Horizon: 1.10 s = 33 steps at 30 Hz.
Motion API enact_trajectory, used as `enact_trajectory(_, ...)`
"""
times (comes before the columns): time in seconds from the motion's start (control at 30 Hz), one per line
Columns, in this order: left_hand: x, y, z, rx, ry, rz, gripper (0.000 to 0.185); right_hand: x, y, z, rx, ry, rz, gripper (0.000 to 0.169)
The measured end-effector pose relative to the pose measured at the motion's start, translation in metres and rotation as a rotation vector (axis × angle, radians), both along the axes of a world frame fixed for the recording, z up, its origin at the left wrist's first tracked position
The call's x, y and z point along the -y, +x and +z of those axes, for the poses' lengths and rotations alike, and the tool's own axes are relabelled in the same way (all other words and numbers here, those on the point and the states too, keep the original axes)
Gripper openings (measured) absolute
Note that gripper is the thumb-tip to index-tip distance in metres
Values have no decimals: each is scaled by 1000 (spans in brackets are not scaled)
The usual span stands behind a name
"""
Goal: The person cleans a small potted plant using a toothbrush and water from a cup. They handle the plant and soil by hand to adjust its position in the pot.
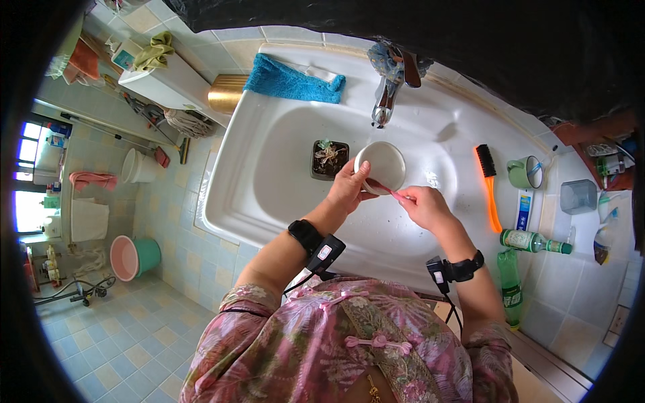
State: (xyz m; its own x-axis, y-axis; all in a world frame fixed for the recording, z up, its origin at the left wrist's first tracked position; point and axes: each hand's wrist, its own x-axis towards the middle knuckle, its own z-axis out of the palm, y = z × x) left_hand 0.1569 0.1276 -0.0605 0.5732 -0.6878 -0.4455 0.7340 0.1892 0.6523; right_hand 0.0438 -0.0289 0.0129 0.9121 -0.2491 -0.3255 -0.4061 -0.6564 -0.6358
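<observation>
My left hand (347,187) grips a round white pot (384,163) by its rim, its open mouth tilted towards me. My right hand (425,205) pinches the handle of a slim pink brush (392,191), possibly a toothbrush. The brush's far end reaches against the pot's lower rim, and its head is hard to make out. Beside the left hand, a small withered succulent (328,155) stands in a square dark plastic pot (322,176) inside the white sink (282,201). Just above the white pot is the chrome faucet (385,103).
A blue towel (292,80) lies over the sink's back left corner. Along the right side are an orange-handled brush (488,189), a green mug (516,174), a toothpaste tube (524,209), a green glass bottle (529,242) and a green plastic bottle (510,289). Dark plastic sheeting (478,45) hangs above.
</observation>
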Motion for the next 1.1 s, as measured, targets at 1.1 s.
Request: enact_trajectory(1.1,-2,14,14,76,-32,45,50,25,3,7,316,-300,-211,14)
